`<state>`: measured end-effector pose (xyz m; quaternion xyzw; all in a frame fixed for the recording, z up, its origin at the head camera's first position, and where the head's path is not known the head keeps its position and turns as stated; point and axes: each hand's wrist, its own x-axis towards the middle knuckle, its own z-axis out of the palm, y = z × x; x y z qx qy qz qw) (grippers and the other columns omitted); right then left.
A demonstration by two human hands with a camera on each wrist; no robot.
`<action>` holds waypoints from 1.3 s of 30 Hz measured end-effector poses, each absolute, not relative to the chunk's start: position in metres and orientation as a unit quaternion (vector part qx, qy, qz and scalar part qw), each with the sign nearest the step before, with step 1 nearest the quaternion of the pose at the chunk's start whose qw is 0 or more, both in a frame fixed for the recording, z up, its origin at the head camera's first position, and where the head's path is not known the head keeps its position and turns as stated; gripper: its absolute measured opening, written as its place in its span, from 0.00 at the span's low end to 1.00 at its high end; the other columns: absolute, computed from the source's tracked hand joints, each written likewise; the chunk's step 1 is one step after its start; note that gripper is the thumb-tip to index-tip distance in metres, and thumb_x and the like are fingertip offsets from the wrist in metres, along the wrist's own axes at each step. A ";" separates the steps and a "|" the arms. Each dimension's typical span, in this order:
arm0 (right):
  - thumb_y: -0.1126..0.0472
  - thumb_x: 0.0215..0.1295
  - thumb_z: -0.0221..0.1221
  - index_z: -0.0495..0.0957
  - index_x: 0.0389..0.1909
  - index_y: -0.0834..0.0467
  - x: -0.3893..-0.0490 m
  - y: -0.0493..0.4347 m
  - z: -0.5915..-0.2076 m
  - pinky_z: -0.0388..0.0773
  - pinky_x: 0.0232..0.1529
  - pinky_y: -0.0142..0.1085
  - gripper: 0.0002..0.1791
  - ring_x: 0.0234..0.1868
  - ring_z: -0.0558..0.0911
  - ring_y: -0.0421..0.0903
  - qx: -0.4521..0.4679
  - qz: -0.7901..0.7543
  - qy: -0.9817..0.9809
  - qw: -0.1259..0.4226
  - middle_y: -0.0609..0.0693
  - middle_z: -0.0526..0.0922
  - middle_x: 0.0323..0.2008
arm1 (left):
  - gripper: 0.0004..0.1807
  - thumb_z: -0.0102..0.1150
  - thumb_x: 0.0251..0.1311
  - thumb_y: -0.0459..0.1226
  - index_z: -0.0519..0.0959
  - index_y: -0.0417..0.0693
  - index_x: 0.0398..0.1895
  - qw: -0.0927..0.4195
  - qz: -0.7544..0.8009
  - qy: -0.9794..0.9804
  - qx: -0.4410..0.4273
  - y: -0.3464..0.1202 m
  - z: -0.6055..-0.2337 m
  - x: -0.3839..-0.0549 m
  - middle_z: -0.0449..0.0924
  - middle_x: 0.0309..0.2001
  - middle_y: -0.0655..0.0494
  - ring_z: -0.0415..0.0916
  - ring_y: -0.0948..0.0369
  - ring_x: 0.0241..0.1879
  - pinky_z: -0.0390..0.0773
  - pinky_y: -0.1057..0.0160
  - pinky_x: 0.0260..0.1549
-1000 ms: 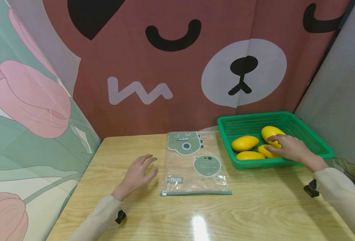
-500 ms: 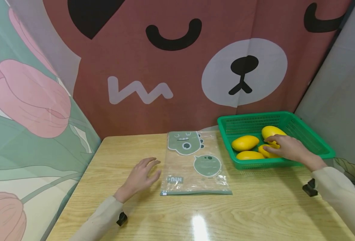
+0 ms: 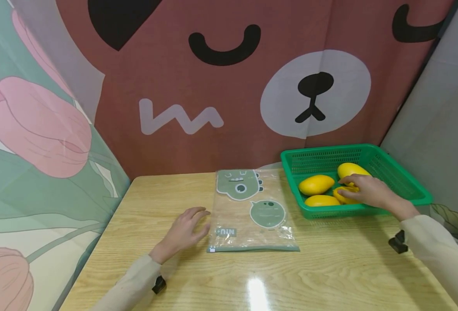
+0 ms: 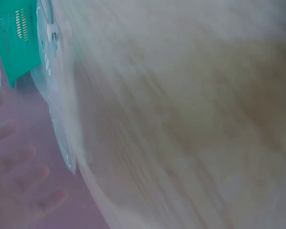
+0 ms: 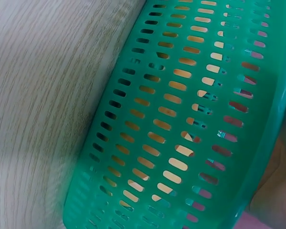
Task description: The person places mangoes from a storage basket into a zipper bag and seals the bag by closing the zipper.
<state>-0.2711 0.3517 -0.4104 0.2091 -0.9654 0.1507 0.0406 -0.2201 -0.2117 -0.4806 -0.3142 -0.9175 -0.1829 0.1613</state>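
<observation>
A green plastic basket at the right holds several yellow mangoes. My right hand reaches over its near rim, thumb and fingers curled round the front middle mango. Other mangoes lie around it: one left, one front left, one behind. Flat on the table lies a clear zip bag with green dinosaur prints, its slider edge towards me. My left hand hovers beside the bag's left edge, fingers spread and loosely bent, holding nothing. In the right wrist view the basket wall hides most of the right hand.
The wooden table runs up to a cloth backdrop with a bear print. A flower-patterned cloth hangs at the left, and a grey one stands close behind the basket at the right.
My left hand has shifted slightly right and down, closer to the bag's edge. My right hand has edged left over the front middle mango. The bag and basket have stayed put.
</observation>
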 end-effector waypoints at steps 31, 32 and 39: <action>0.56 0.67 0.64 0.80 0.53 0.66 -0.276 0.348 -0.417 0.81 0.40 0.50 0.20 0.42 0.83 0.53 0.265 0.202 -0.942 0.029 0.59 0.83 0.48 | 0.20 0.58 0.68 0.43 0.78 0.46 0.59 0.094 -0.195 -0.906 -0.363 -0.200 -0.489 -0.209 0.77 0.58 0.48 0.72 0.52 0.59 0.73 0.49 0.58; 0.56 0.67 0.64 0.80 0.53 0.66 -0.276 0.347 -0.417 0.81 0.40 0.50 0.20 0.42 0.83 0.53 0.268 0.204 -0.941 0.028 0.58 0.84 0.47 | 0.20 0.58 0.68 0.44 0.78 0.46 0.59 0.089 -0.194 -0.908 -0.361 -0.200 -0.488 -0.209 0.77 0.58 0.48 0.72 0.52 0.59 0.73 0.49 0.58; 0.56 0.66 0.64 0.81 0.51 0.66 -0.276 0.344 -0.414 0.82 0.40 0.49 0.19 0.41 0.83 0.52 0.273 0.213 -0.938 0.019 0.58 0.84 0.46 | 0.20 0.57 0.69 0.46 0.78 0.47 0.59 0.080 -0.185 -0.910 -0.363 -0.198 -0.488 -0.208 0.77 0.58 0.49 0.72 0.52 0.59 0.73 0.50 0.58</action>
